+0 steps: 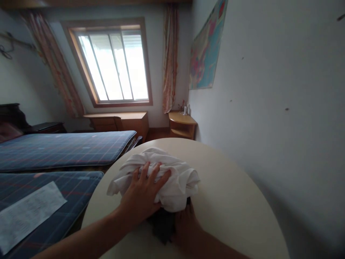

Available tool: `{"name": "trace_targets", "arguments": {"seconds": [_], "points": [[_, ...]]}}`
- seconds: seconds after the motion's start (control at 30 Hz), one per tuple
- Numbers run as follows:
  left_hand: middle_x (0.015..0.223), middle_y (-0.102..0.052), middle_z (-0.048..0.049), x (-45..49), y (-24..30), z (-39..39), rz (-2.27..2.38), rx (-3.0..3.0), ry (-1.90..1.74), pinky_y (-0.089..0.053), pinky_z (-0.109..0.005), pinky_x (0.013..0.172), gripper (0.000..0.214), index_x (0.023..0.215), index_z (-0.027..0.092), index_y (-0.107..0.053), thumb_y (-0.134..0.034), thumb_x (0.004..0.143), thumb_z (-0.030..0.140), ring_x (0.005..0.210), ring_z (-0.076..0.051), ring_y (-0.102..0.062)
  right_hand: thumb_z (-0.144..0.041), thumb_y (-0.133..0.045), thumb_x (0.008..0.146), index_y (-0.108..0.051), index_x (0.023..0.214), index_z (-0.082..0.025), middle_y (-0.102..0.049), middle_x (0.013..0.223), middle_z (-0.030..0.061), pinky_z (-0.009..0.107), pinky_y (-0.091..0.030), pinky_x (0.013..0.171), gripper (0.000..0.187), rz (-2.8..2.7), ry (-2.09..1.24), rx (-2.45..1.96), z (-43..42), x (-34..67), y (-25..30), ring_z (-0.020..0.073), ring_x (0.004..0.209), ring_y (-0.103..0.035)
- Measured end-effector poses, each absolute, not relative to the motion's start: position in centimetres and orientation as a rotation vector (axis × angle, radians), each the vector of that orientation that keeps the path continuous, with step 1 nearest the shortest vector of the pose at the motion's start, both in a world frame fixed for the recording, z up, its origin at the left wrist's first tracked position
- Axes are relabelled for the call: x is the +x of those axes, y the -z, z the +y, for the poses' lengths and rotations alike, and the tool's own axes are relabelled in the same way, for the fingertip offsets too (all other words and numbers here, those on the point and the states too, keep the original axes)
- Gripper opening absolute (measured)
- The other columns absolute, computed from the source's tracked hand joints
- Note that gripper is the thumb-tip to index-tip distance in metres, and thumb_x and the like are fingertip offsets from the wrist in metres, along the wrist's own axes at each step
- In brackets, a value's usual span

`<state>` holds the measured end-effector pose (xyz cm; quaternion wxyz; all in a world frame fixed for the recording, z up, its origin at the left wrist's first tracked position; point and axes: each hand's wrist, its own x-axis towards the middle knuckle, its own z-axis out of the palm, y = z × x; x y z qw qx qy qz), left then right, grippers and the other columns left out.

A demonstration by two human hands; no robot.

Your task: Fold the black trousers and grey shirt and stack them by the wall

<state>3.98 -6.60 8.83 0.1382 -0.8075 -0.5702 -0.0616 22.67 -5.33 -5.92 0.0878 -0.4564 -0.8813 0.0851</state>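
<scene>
White cloth bunched mid-table, left hand spread flat atop, right hand grip hidden beneath.

A left hand lies flat, fingers spread, on a crumpled white cloth bunched on a round cream table. The right hand sits beneath the cloth's near edge, touching a dark cloth; its fingers are hidden. Left of the table stand two beds with blue checked mattresses, a sheet of paper on the nearer one. A window fills the far wall.

Dim room, bright window glare, warped edges.
</scene>
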Motion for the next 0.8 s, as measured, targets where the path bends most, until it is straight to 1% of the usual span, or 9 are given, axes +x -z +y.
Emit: {"name": "trace_targets", "arguments": {"seconds": [0.07,0.17,0.23,0.37,0.47,0.57,0.63,0.73,0.8], "points": [[0.159,-0.033,-0.0136,3.0,-8.8,-5.4,-1.649,-2.279,0.207,-0.028,-0.067,0.110,0.094,0.153,0.031,-0.035,-0.072,0.068,0.047,0.141,-0.049,-0.029,-0.045,-0.062,0.079,-0.055,0.139,-0.002,-0.055,0.136,0.0300,0.067,-0.016,0.115,0.074,-2.647,-0.251,-1.384,-3.7,21.6,4.3,0.0498,0.134,-0.040],[0.157,-0.034,-0.0176,1.0,-8.8,-3.0,-1.634,-2.204,0.241,-0.029,-0.062,0.112,0.087,0.149,0.020,-0.041,-0.071,0.072,0.049,0.141,-0.045,-0.030,-0.042,-0.062,0.081,-0.045,0.144,0.006,-0.042,0.146,0.0333,0.062,-0.010,0.118,0.081,-2.676,-0.259,-1.431,-1.1,19.8,3.0,0.0480,0.141,-0.031],[0.157,-0.034,-0.0184,-0.4,-8.8,-1.3,-1.631,-2.193,0.250,-0.029,-0.060,0.113,0.086,0.146,0.019,-0.043,-0.072,0.072,0.051,0.141,-0.043,-0.031,-0.042,-0.061,0.081,-0.037,0.147,0.009,-0.034,0.151,0.0344,0.059,-0.008,0.119,0.086,-2.683,-0.274,-1.450,0.6,18.3,2.6,0.0470,0.144,-0.025],[0.161,-0.026,-0.0177,-3.1,-8.7,2.3,-1.645,-2.197,0.267,-0.025,-0.056,0.115,0.087,0.146,0.022,-0.041,-0.076,0.072,0.052,0.144,-0.041,-0.026,-0.043,-0.061,0.083,-0.032,0.148,0.009,-0.030,0.152,0.0349,0.058,-0.007,0.119,0.089,-2.630,-0.292,-1.482,4.0,15.2,2.5,0.0449,0.145,-0.023],[0.161,-0.022,-0.0183,-4.9,-8.4,4.8,-1.673,-2.195,0.299,-0.023,-0.054,0.117,0.085,0.147,0.022,-0.040,-0.074,0.075,0.051,0.145,-0.039,-0.024,-0.040,-0.060,0.085,-0.030,0.150,0.006,-0.028,0.154,0.0329,0.057,-0.008,0.119,0.085,-2.587,-0.317,-1.496,6.7,13.1,2.5,0.0409,0.147,-0.021],[0.159,-0.026,-0.0196,-6.1,-7.8,7.1,-1.712,-2.171,0.319,-0.024,-0.053,0.116,0.082,0.148,0.020,-0.038,-0.072,0.078,0.048,0.144,-0.039,-0.026,-0.032,-0.060,0.085,-0.028,0.153,-0.001,-0.025,0.158,0.0265,0.058,-0.008,0.119,0.081,-2.523,-0.366,-1.514,9.4,11.6,2.6,0.0365,0.149,-0.017],[0.158,-0.028,-0.0199,-6.6,-7.4,8.5,-1.756,-2.125,0.310,-0.025,-0.054,0.115,0.083,0.148,0.021,-0.038,-0.073,0.078,0.048,0.142,-0.039,-0.029,-0.027,-0.060,0.084,-0.027,0.154,-0.007,-0.025,0.160,0.0210,0.058,-0.009,0.119,0.080,-2.456,-0.395,-1.552,10.9,10.8,2.7,0.0332,0.150,-0.016],[0.156,-0.030,-0.0199,-7.0,-7.1,10.4,-1.795,-2.062,0.270,-0.025,-0.054,0.114,0.087,0.148,0.021,-0.038,-0.075,0.076,0.050,0.141,-0.039,-0.031,-0.022,-0.059,0.083,-0.028,0.154,-0.015,-0.028,0.161,0.0153,0.054,-0.011,0.119,0.078,-2.361,-0.419,-1.586,12.5,10.1,3.1,0.0285,0.150,-0.017],[0.156,-0.030,-0.0205,-7.3,-7.2,11.3,-1.795,-2.058,0.247,-0.026,-0.054,0.114,0.090,0.149,0.021,-0.038,-0.076,0.075,0.054,0.141,-0.040,-0.031,-0.021,-0.059,0.082,-0.030,0.153,-0.016,-0.031,0.159,0.0148,0.053,-0.013,0.118,0.076,-2.311,-0.410,-1.573,13.0,10.0,3.6,0.0273,0.149,-0.020]]}}
